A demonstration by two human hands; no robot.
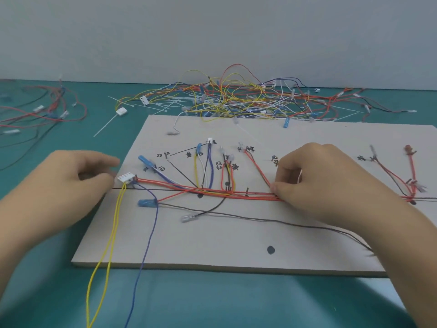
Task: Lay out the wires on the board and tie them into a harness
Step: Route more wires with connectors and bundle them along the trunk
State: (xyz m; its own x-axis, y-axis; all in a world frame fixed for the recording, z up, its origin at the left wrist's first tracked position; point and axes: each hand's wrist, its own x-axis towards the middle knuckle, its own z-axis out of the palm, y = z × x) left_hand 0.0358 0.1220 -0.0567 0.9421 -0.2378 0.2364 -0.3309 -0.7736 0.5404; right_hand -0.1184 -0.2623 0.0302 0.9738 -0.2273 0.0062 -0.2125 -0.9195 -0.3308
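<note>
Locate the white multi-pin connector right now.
Head view: the white connector lies at the left edge of the board beside the left hand, yellow wires and a blue wire trailing from it.

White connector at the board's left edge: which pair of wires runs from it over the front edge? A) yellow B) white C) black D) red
A: two yellow wires drop from the white connector and cross the front edge of the board; the red wires run right along it.

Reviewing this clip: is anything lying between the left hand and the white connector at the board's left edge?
Nothing visible. The left hand has its fingertips right beside the white connector, no wire or tool between them. The right hand pinches the red wires farther along the board.
</note>
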